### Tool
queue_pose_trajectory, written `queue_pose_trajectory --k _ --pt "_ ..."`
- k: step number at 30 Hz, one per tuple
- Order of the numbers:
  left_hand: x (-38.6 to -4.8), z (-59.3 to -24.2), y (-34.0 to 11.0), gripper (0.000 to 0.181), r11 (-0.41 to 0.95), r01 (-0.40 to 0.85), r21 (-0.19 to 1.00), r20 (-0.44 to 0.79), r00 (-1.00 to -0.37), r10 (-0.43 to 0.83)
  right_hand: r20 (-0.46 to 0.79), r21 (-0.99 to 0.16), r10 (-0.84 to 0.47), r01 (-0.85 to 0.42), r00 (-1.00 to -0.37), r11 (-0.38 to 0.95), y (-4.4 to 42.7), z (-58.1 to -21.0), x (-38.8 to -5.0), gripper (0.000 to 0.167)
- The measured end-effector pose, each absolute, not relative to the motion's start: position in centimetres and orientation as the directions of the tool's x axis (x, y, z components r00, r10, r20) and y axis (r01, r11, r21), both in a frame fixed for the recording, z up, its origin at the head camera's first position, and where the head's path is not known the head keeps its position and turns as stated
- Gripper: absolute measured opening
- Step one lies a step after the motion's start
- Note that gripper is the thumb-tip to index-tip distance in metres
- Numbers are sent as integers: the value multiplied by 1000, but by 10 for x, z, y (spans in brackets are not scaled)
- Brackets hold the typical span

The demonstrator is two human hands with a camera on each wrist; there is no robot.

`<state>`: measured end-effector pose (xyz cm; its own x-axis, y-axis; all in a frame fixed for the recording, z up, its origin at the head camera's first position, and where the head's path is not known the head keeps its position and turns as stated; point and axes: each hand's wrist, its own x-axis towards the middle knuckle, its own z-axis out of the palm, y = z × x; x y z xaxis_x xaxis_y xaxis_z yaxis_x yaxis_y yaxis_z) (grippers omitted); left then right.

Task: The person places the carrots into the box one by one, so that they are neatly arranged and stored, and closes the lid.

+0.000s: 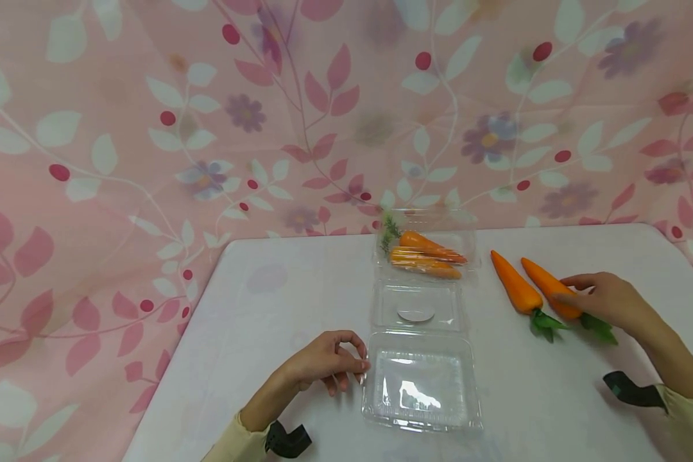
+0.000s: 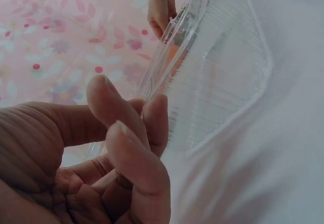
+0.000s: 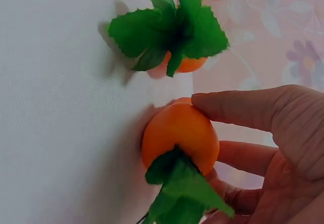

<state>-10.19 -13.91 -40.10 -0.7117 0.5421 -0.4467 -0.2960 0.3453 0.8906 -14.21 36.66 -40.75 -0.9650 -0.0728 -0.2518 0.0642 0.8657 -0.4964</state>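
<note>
Evidently, the right hand [image 1: 603,298] pinches a leafy-topped carrot [image 1: 548,289] just beside a second carrot [image 1: 516,282] on the counter [image 1: 300,289]; its smooth, rounded body could slip. The left hand [image 1: 332,360] pinches the clear plastic clamshell's [image 1: 418,369] rim; an uneven pull could skew it.

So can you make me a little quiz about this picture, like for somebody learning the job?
1. Fill in: the right hand grips an orange ____.
2. What does the left hand touch? A) a green leaf B) the edge of the nearest clear tray C) a pink flower
3. True or false: something orange lies in the nearest clear tray.

Key
1. carrot
2. B
3. False; the packed carrots are in the far clear container.
</note>
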Motion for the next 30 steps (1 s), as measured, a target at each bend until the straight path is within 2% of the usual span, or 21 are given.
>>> queue_pose_trajectory --k 11,21,26,30 --pt "-103 -403 -140 21 346 -294 891 -446 -710 544 -235 -484 -57 66 -970 873 379 -406 -144 54" --pt "-103 -403 -140 21 347 -291 892 -444 -712 544 -141 -420 77 130 -987 898 383 -414 -143 51" --pt "-103 -404 -141 21 342 -292 893 -442 -711 547 -93 -387 151 176 -984 905 377 -418 -140 43" --pt "-103 -404 -141 21 342 -289 894 -440 -709 551 -33 -407 219 214 -975 888 373 -419 -137 35"
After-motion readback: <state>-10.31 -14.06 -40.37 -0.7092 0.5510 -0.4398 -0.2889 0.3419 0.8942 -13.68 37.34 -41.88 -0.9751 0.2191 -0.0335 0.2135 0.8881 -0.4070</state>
